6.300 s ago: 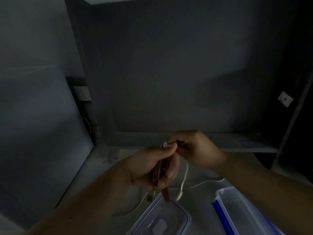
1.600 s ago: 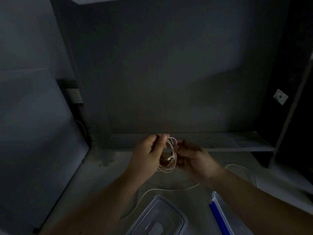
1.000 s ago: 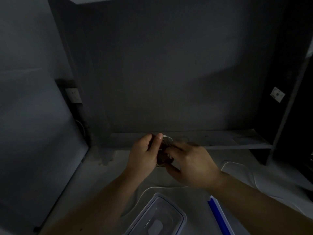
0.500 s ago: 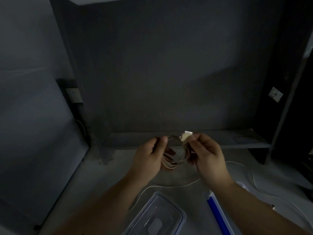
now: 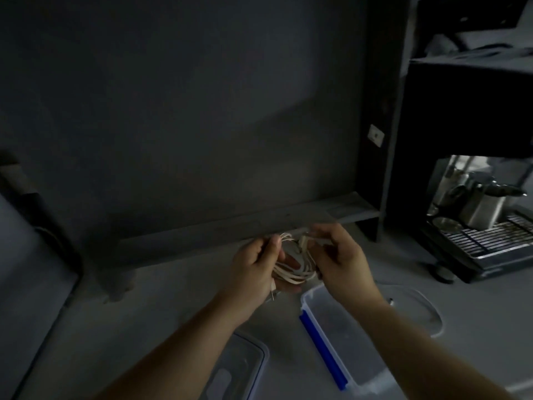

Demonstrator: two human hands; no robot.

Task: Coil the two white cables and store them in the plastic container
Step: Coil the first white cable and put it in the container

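Note:
I hold a coiled white cable [image 5: 291, 269] in the air between both hands, above the grey counter. My left hand [image 5: 253, 272] pinches the coil's left side, and a plug hangs below its palm. My right hand [image 5: 340, 261] grips the coil's right side with the cable's end at its fingertips. The open plastic container [image 5: 340, 330], clear with a blue clip on its left rim, sits just below my right forearm. A second white cable [image 5: 427, 310] lies loose on the counter to the container's right.
The container's clear lid [image 5: 239, 368] lies at the bottom centre. An espresso machine [image 5: 484, 226] with a metal jug stands at the right under a dark shelf unit. A low grey shelf [image 5: 245, 226] runs along the dark back wall.
The view has swung right, bringing the espresso machine into sight. The cable that trailed on the counter is now all gathered into the coil. My right hand has shifted along the coil's right side.

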